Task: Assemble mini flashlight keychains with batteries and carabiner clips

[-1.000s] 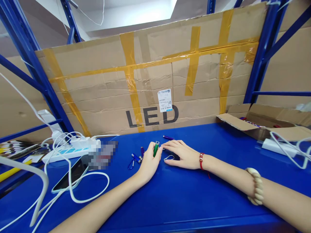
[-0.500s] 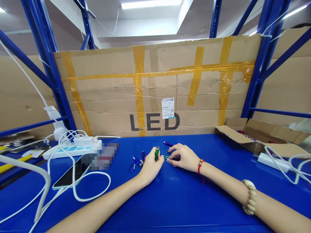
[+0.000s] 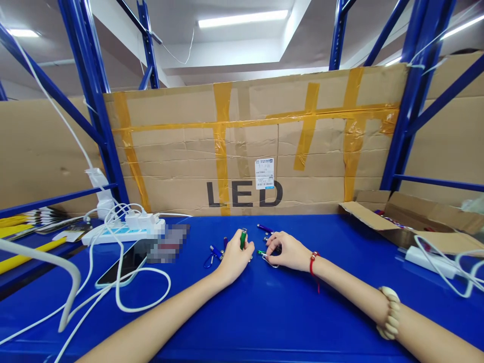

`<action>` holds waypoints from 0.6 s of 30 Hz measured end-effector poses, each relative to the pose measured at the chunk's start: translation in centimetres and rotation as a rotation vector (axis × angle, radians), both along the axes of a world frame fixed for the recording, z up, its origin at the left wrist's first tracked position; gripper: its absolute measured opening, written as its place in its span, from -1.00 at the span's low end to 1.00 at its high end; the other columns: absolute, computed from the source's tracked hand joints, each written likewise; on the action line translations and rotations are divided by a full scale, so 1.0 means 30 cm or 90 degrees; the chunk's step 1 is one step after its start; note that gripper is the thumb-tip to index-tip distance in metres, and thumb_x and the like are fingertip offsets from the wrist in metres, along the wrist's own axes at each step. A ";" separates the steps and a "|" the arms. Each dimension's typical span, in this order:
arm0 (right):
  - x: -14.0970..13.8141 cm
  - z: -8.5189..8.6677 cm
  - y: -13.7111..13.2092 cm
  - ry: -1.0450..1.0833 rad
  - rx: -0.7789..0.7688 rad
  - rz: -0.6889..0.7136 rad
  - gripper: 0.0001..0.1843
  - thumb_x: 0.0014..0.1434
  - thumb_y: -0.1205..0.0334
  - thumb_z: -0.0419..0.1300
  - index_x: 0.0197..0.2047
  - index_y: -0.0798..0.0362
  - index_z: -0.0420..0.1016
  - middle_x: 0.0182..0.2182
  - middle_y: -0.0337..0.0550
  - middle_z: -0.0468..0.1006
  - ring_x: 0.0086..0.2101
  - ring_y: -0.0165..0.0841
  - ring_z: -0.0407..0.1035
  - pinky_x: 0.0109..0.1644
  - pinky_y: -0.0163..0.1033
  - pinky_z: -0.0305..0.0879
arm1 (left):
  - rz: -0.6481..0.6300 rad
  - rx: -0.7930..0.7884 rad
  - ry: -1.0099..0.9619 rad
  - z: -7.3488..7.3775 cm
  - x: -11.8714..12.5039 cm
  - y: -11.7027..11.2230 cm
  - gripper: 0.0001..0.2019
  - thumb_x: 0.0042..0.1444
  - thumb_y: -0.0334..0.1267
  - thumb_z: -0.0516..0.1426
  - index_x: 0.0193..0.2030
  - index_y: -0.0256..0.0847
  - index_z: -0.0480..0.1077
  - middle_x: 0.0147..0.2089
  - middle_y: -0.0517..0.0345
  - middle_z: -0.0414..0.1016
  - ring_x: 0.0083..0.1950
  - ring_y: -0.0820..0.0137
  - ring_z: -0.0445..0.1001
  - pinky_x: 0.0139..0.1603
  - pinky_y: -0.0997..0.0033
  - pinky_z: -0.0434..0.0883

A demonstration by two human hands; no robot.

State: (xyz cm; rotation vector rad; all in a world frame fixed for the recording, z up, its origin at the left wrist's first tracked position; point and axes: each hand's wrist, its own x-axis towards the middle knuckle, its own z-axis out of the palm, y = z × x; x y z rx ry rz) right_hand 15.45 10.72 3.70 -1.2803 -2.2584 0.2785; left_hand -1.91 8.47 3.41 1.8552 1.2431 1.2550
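My left hand (image 3: pixel 234 258) rests on the blue table (image 3: pixel 264 312) with its fingers closed round a small green cylinder (image 3: pixel 243 238) that stands upright. Just to the right, my right hand (image 3: pixel 288 251) pinches a small green piece with a wire ring (image 3: pixel 263 254) against the table. Blue keyring pieces (image 3: pixel 215 252) lie left of the left hand. A purple cylinder (image 3: pixel 263 228) lies behind the right hand.
A taped cardboard sheet marked LED (image 3: pixel 245 151) closes the back. On the left lie a phone (image 3: pixel 126 259), a white power strip (image 3: pixel 121 232) and looping white cables (image 3: pixel 124 297). An open cardboard box (image 3: pixel 412 222) and another white strip (image 3: pixel 427 254) sit at the right.
The view has tilted up. My right hand has gone from lying flat to pinching the small green piece with the ring. My left hand keeps its hold on the green cylinder.
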 end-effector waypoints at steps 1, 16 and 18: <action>0.002 0.000 0.001 0.001 0.011 0.009 -0.96 -0.18 0.25 0.26 -0.55 -0.04 0.56 -0.28 -0.18 0.47 -0.22 -0.27 0.31 -0.11 -0.19 0.21 | 0.007 0.012 -0.001 0.002 -0.003 0.003 -0.84 0.03 -0.31 -0.01 -0.49 -0.18 0.02 -0.56 0.36 0.10 -0.53 0.52 0.15 -0.46 0.51 0.15; -0.043 0.041 -0.042 0.489 -0.309 0.064 -0.56 -0.13 -0.08 0.24 -0.31 0.12 0.50 -0.37 -0.15 0.50 -0.44 -0.47 0.27 -0.49 -0.43 0.08 | -0.194 -0.125 -0.179 0.031 0.026 -0.031 -0.67 0.03 -0.01 0.02 -0.42 -0.16 -0.05 -0.53 0.36 0.22 -0.67 0.66 0.01 -0.64 0.59 -0.02; -0.048 0.042 -0.049 0.504 -0.343 0.054 -0.55 -0.17 -0.07 0.27 -0.32 0.13 0.51 -0.40 -0.16 0.49 -0.47 -0.50 0.24 -0.51 -0.45 0.05 | -0.224 -0.126 -0.176 0.029 0.028 -0.036 -0.64 0.03 0.04 0.01 -0.42 -0.17 -0.05 -0.52 0.34 0.24 -0.68 0.67 0.01 -0.66 0.59 -0.04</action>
